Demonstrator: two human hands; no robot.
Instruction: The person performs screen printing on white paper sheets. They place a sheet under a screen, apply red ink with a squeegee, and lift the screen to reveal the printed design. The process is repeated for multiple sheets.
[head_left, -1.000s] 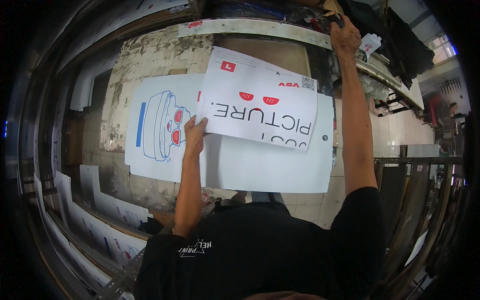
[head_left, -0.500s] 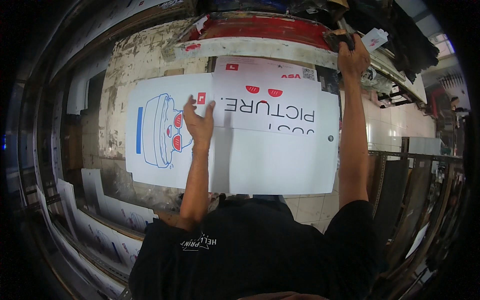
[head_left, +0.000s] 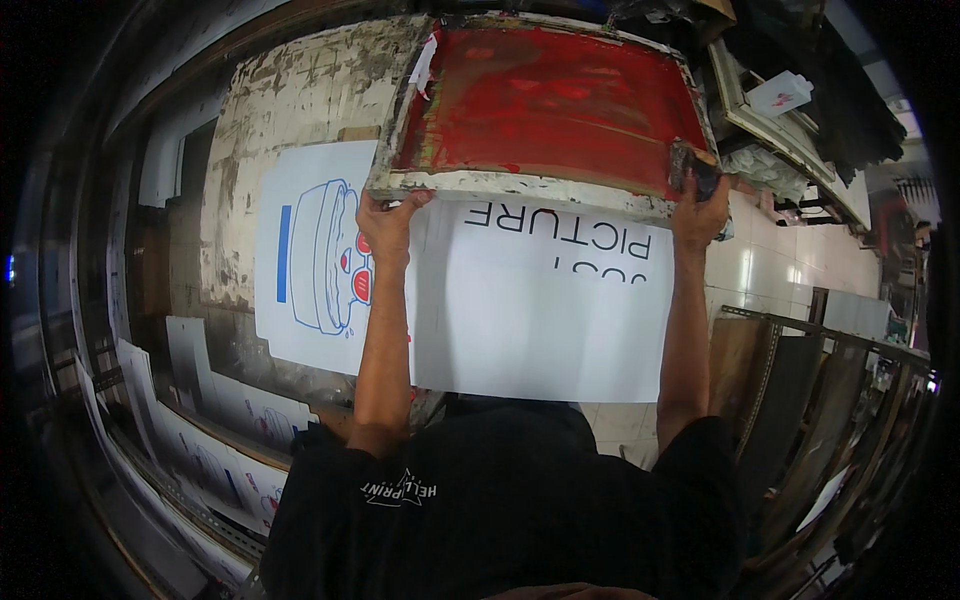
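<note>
While the red-inked printing screen (head_left: 548,105) is held by its near frame edge over the worktop (head_left: 265,110), the left hand (head_left: 388,222) and right hand (head_left: 700,205) are closed on it. Blue and red are already printed on the white sheet (head_left: 540,320) beneath; the screen seems not yet seated.

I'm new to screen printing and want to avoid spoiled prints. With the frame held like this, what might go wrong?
The red-inked screen frame hangs over the white sheet, held only at its near edge by the left hand and right hand. If it lands crooked, the print could smear. Wet ink might also spot the sheet beside it.
</note>
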